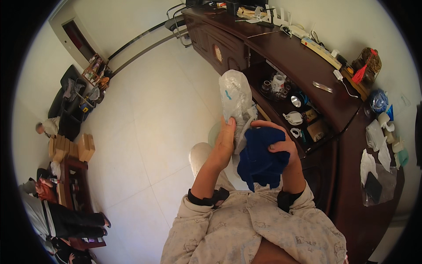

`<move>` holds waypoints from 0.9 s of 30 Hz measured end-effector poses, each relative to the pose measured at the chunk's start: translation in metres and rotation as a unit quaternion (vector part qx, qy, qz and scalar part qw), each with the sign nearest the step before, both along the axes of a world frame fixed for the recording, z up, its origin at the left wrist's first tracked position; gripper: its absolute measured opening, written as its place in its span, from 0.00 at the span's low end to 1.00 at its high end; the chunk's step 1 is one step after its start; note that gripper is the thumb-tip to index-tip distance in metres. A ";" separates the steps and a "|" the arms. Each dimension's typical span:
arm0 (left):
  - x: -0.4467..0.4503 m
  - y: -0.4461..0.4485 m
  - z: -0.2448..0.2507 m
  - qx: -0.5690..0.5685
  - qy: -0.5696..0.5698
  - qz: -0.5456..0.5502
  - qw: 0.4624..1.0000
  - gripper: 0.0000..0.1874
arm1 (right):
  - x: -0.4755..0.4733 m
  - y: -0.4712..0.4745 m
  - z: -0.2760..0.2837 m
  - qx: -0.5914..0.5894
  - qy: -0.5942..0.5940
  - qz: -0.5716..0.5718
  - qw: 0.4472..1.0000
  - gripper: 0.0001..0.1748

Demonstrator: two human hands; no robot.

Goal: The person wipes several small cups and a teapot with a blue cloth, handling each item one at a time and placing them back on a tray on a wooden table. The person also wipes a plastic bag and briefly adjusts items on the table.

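Note:
My left hand grips a crumpled, translucent plastic bag with a small blue-green mark; its rounded end points away from me. In my right hand is a dark blue cloth, hanging loosely with the thumb pressed over it. Cloth and bag touch or overlap between the two hands, and the cloth covers part of the right hand's fingers. Both hands are above my lap, beside an open compartment of the dark wooden cabinet.
The cabinet top bears a power strip, a charger and crumpled tissues. Inside the compartment are a flashlight and a coiled white cable. People stand or sit at left near cardboard boxes.

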State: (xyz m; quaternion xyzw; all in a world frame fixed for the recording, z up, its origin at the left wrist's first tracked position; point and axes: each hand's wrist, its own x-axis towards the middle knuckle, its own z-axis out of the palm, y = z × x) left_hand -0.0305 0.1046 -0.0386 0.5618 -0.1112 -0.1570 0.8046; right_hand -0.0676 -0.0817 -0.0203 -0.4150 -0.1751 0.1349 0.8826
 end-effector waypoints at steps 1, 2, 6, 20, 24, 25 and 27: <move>0.001 0.001 -0.001 -0.028 0.007 -0.011 1.000 0.34 | 0.000 -0.001 -0.001 0.009 0.014 0.001 1.000 0.42; -0.001 0.001 -0.003 -0.069 0.015 -0.016 0.997 0.33 | -0.001 -0.003 -0.002 0.016 0.019 -0.010 1.000 0.42; -0.004 0.006 -0.007 -0.117 -0.021 -0.005 0.993 0.33 | -0.001 -0.003 -0.011 0.029 0.035 -0.050 0.998 0.44; -0.013 0.027 -0.005 -0.203 0.048 -0.012 0.978 0.41 | -0.028 0.037 0.001 -0.070 -0.074 -0.127 0.987 0.36; -0.010 0.032 -0.002 -0.194 0.002 0.002 0.981 0.42 | -0.007 0.034 -0.009 -0.047 -0.081 -0.072 0.993 0.38; -0.010 0.033 -0.002 -0.193 0.013 0.003 0.981 0.44 | 0.000 0.033 -0.012 -0.039 -0.082 -0.056 0.994 0.38; -0.012 0.033 -0.004 -0.180 0.056 0.025 0.982 0.45 | 0.011 0.031 -0.021 -0.020 -0.082 -0.031 0.996 0.39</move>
